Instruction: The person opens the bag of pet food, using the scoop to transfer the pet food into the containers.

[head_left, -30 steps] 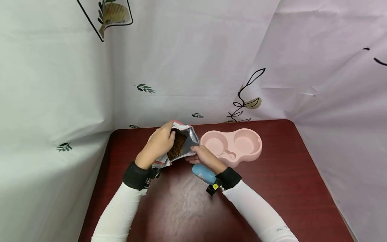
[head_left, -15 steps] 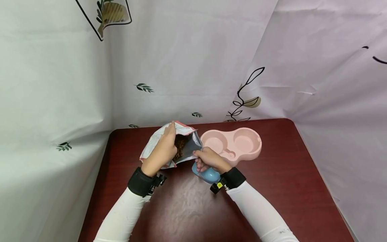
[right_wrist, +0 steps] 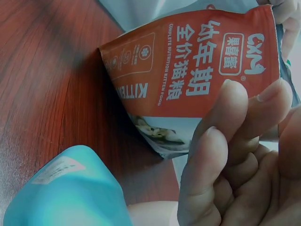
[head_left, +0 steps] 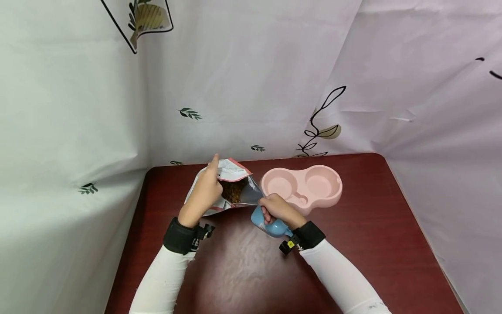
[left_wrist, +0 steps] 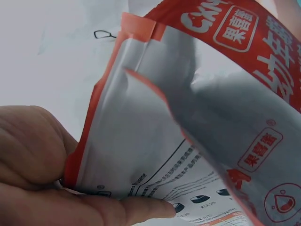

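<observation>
A foil bag of kitten food leans on the table with its mouth open, and brown kibble shows inside. My left hand grips the bag's rim at the left, one finger pointing away from me. In the left wrist view, the left hand has the bag's edge between thumb and fingers. My right hand pinches the opposite corner of the mouth, its other fingers curled. Under it lies a light-blue scoop. The bag's red printed side fills the right wrist view's upper part.
Right behind my right hand sits a pink double bowl with two round hollows and a small notch between them. The dark red table ends at a patterned white cloth at the back.
My right hand has drawn the bag's corner to the right, stretching the mouth. The left hand has shifted its grip along the rim. The bag's printed white side now shows more.
</observation>
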### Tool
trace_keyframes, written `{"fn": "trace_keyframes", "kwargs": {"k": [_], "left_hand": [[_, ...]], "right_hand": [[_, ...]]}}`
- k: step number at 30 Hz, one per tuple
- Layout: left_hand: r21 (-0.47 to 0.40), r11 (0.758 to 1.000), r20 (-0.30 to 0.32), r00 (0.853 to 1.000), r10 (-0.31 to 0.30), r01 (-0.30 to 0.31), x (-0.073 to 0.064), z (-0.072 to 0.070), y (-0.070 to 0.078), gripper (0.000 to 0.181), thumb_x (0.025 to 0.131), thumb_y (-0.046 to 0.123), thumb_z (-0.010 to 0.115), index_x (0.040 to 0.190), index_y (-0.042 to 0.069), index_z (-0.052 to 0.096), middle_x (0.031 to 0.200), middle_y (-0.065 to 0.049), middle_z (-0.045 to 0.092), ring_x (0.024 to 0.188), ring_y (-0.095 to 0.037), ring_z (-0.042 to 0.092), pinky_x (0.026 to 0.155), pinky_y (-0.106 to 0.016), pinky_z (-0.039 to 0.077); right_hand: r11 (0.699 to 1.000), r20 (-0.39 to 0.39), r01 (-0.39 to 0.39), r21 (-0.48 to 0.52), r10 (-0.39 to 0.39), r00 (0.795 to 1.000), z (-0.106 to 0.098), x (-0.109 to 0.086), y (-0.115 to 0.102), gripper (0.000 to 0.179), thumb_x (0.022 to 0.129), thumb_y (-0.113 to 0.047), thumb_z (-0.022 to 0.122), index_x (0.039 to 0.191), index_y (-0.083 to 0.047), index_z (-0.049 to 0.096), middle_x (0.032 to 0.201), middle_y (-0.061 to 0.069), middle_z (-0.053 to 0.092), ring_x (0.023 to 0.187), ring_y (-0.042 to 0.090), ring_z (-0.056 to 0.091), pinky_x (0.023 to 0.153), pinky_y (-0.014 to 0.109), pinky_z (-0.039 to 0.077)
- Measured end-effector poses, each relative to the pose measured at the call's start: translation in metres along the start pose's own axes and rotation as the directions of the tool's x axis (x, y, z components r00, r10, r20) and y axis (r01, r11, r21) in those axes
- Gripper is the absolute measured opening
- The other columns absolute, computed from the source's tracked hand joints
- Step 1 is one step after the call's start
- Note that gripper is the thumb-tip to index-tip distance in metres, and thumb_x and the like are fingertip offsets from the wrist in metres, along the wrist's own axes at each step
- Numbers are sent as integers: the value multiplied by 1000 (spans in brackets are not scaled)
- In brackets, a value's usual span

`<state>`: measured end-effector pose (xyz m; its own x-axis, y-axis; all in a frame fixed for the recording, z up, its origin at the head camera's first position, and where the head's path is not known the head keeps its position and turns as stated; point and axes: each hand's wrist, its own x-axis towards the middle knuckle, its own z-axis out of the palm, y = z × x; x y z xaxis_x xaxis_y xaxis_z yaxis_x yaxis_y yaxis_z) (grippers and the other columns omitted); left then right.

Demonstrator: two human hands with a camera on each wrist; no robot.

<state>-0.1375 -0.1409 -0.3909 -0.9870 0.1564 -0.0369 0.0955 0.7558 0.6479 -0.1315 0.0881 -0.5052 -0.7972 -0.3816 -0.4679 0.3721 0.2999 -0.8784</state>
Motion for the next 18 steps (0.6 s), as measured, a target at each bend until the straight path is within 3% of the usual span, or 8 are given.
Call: {"fn": "trace_keyframes", "kwargs": {"k": [1, 2, 4, 7, 8, 12, 15, 18], "left_hand": [[-7, 1000, 5, 1000, -5, 5, 0, -1, -1, 78, 88, -18, 36, 163, -4, 18, 125, -37, 63, 118, -44, 60, 59, -34, 30], [-14, 1000, 6, 1000, -11, 11, 0, -2, -2, 78, 89, -17, 36, 163, -3, 18, 143, -36, 54, 138, -46, 48, 62, -36, 33], [-34, 999, 14, 1000, -22, 22, -1, -3, -2, 77, 89, -17, 35, 163, -3, 18, 163, -30, 31, 147, -44, 38, 65, -40, 34], [-64, 997, 43, 999, -33, 36, 0, -4, -3, 75, 91, -16, 33, 163, -2, 17, 166, -27, 26, 112, -44, 56, 61, -38, 33], [-66, 997, 47, 998, -36, 39, 0, -4, -2, 75, 92, -15, 34, 163, -1, 18, 166, -26, 27, 109, -43, 58, 61, -37, 33], [-31, 999, 48, 998, -27, 28, 0, -4, -2, 69, 97, -7, 38, 163, 0, 21, 164, -24, 34, 84, -34, 50, 62, -36, 38], [15, 1000, 28, 1000, -11, 11, 0, -1, 0, 61, 104, 4, 48, 161, 0, 29, 160, -23, 43, 109, -33, 63, 76, -40, 52], [75, 997, 6, 1000, 26, -26, 1, 1, 1, 56, 105, 16, 59, 156, -3, 41, 150, -24, 54, 125, -38, 63, 96, -49, 56]], "right_hand": [[1000, 5, 3, -8, -3, 1000, -1, 0, 1, 41, 99, -21, 49, 59, -10, 52, 48, 0, 49, 43, 10, 53, 47, 23, 49], [1000, 10, 6, -12, -6, 1000, -1, 0, 2, 43, 100, -22, 49, 59, -10, 52, 48, 0, 49, 44, 10, 53, 47, 23, 49], [1000, 21, 15, -23, -15, 1000, -2, 0, 4, 45, 101, -24, 49, 59, -10, 53, 48, 0, 50, 44, 11, 54, 48, 23, 49], [999, 31, 21, -36, -20, 999, -3, -1, 6, 46, 103, -26, 49, 59, -10, 54, 48, 0, 51, 45, 11, 55, 49, 24, 49], [999, 34, 22, -38, -21, 999, -3, -1, 6, 46, 103, -26, 50, 60, -10, 54, 49, 0, 51, 45, 11, 55, 49, 24, 49], [996, 35, 46, -76, -43, 998, -3, -1, 7, 46, 105, -27, 50, 63, -8, 58, 51, -1, 55, 47, 10, 56, 50, 23, 49], [990, 22, 85, -113, -83, 996, -2, -2, 7, 44, 107, -25, 49, 71, -4, 64, 59, 1, 63, 51, 12, 60, 53, 27, 53], [975, 1, 144, -167, -146, 989, 0, -4, 6, 42, 109, -23, 47, 78, 1, 63, 67, 12, 70, 59, 25, 68, 61, 34, 57]]}}
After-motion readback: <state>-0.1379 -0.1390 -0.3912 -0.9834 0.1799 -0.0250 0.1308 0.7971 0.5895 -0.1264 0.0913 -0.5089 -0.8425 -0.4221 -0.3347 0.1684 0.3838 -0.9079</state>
